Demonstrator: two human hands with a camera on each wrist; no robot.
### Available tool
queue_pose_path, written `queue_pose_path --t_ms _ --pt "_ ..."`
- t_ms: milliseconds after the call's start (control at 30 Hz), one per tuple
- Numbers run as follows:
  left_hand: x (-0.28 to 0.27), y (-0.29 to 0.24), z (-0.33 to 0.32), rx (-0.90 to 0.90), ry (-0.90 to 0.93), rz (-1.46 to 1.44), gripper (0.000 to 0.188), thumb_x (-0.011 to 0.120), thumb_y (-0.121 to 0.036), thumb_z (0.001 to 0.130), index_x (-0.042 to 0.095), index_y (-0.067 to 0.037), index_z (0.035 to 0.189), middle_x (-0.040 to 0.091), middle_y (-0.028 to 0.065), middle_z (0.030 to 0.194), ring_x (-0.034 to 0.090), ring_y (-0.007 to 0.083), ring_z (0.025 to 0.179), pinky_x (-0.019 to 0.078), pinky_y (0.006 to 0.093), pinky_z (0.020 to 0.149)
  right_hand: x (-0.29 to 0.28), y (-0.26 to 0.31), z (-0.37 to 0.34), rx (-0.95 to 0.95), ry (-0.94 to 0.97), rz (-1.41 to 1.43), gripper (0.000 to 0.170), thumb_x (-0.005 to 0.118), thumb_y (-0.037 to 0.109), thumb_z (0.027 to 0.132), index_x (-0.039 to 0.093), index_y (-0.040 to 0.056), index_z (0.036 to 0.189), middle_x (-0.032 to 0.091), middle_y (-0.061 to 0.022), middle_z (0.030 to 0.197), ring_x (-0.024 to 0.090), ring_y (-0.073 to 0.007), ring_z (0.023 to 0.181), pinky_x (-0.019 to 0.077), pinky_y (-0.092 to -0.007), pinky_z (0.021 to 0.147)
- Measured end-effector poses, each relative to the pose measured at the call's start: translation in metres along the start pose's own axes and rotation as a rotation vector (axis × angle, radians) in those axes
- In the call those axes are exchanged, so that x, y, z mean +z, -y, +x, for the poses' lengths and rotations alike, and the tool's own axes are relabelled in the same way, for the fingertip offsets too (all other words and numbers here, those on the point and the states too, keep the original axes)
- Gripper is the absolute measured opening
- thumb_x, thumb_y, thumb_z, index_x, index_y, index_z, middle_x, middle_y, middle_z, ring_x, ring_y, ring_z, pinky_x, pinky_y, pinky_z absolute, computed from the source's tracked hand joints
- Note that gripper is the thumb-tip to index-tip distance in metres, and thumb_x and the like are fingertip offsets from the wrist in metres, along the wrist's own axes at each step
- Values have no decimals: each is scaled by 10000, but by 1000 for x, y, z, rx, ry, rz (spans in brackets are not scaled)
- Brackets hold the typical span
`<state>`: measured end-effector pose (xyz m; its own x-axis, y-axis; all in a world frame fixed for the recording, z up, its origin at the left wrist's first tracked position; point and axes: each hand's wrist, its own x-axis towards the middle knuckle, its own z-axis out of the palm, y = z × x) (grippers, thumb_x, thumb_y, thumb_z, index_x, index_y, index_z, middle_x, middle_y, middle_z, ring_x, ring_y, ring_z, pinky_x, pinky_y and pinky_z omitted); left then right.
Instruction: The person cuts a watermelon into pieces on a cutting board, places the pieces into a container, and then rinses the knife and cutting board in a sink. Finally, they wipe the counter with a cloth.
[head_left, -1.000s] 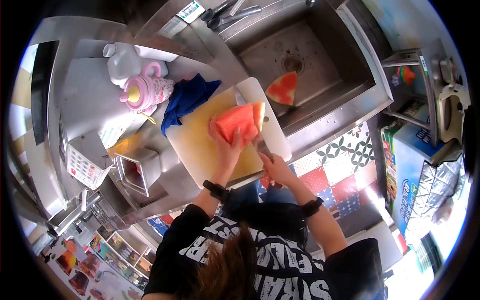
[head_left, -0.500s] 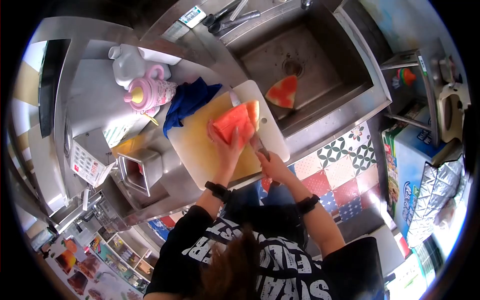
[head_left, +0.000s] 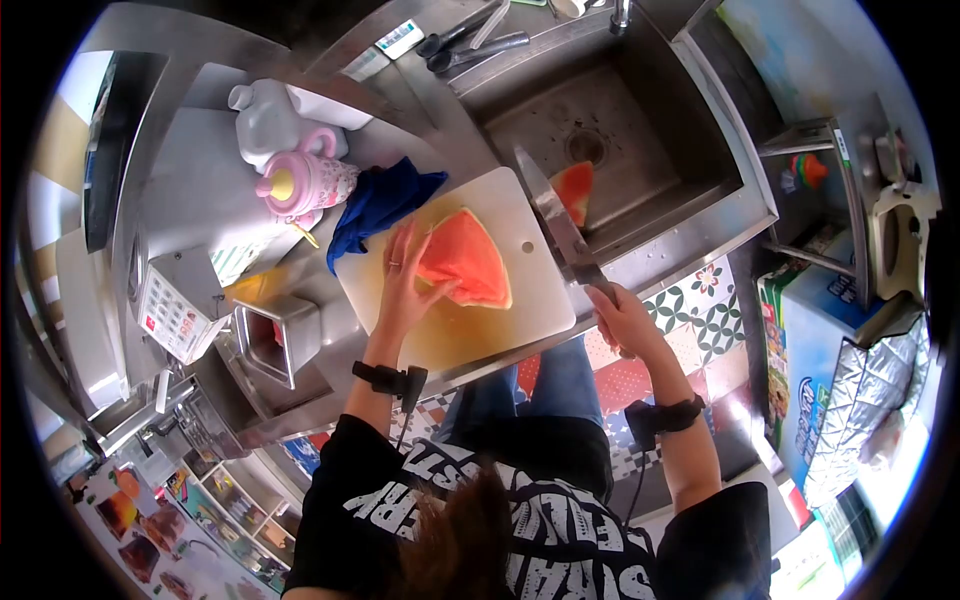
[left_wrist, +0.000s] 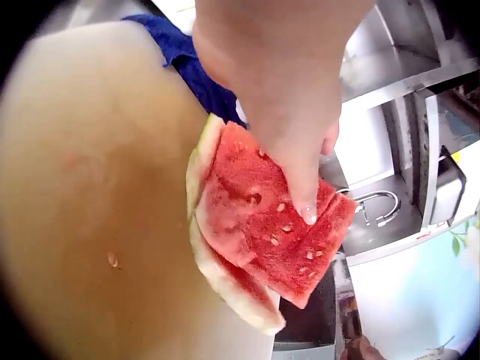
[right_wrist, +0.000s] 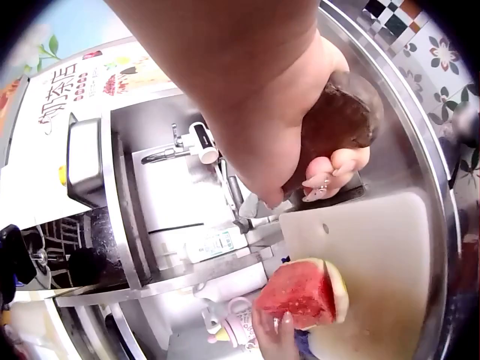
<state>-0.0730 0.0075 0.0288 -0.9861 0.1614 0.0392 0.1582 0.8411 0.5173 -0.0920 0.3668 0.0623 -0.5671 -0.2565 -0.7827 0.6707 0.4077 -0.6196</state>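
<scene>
Red watermelon flesh with a pale rind edge [head_left: 468,258] lies on the white cutting board [head_left: 535,300]. My left hand [head_left: 402,285] touches its left side, fingers spread; in the left wrist view the thumb rests on the seeded flesh [left_wrist: 262,217]. To the right, my right hand [head_left: 630,322] grips the dark handle [right_wrist: 337,120] of a large knife, and its blade [head_left: 552,212] reaches over the sink's edge, apart from the melon. A smaller melon piece [head_left: 574,192] in the sink is partly hidden behind the blade.
The steel sink [head_left: 640,150] adjoins the board's right side. A blue cloth [head_left: 385,205] lies at its upper left, near a pink bottle [head_left: 310,182] and a white jug [head_left: 265,130]. A metal container [head_left: 280,335] stands at the left.
The knife has moved away from the melon to the right, over the sink's edge. My left hand has shifted left, and the melon lies flatter with its red face up.
</scene>
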Motion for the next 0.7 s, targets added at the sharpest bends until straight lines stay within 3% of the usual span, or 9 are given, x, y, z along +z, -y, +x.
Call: queue_pose_path --t_ms 100,200,500,600,700 --pt "4 -26 -11 -75 -65 -154 910 833 -241 699 342 -109 1453 271 182 1523 205 385 1425 219 484 1144 3 -4 5 13 47 -39 407 518 418 967 543 19 888 503 -31 543 500 -130 436 405 -285 418" --pt "18 -46 -19 -153 8 -358 902 824 -216 712 331 -126 1462 209 201 1543 191 397 1429 239 483 1137 12 -11 8 8 99 -46 415 520 432 963 561 21 923 518 -40 570 520 -134 451 421 -289 423" --pt "27 -44 -13 -229 -56 -409 786 771 -120 767 357 -113 1435 166 269 1530 328 444 1351 372 454 1067 30 -11 3 -2 136 -57 404 523 426 963 570 26 1005 512 -40 563 525 -132 457 422 -294 421" --pt "28 -49 -14 -246 -36 -445 784 724 -46 784 323 -113 1455 166 239 1542 254 396 1406 314 438 1109 34 -5 1 17 102 -46 364 526 384 970 563 22 946 510 -33 553 519 -129 451 413 -280 424" --pt "30 -49 -14 -225 -64 -418 772 719 -44 784 332 -106 1449 194 242 1533 267 401 1399 314 441 1109 32 4 -4 41 139 -64 353 528 370 971 556 24 909 508 -33 549 517 -130 450 408 -274 426"
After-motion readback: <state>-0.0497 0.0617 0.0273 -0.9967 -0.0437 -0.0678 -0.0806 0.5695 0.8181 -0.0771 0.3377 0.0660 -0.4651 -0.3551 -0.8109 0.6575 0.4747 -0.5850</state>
